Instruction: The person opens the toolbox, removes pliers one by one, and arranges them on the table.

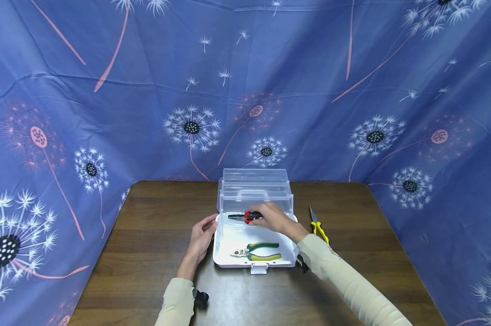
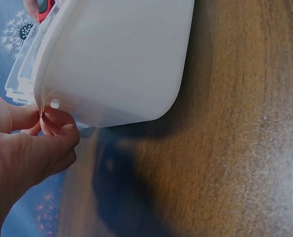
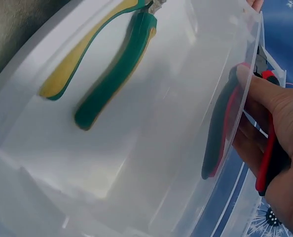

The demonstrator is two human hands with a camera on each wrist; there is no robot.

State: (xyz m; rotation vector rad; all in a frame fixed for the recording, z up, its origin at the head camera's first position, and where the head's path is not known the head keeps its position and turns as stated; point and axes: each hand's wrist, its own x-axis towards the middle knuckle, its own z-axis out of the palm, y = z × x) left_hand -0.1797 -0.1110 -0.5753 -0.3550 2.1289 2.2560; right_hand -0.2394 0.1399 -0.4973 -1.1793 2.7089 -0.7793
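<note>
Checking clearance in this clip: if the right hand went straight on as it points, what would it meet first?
Probably the left wall of the white box, near the left hand, with the red-and-black pliers leading; their height is unclear.

A white toolbox stands on a wood-grain table, near the middle of its back edge, clear lid raised along the toolbox's back edge, latch at its front edge. The left hand holds the toolbox's left rim. Near the toolbox's back edge, the right hand grips red-and-black-handled pliers, jaws toward the left edge. Green-and-yellow combination pliers lie inside by the front edge, jaws likewise left. Yellow-handled needle-nose pliers lie just beyond the toolbox's right edge, tip toward the table's back edge. Dandelion-print blue cloth hangs behind.
</note>
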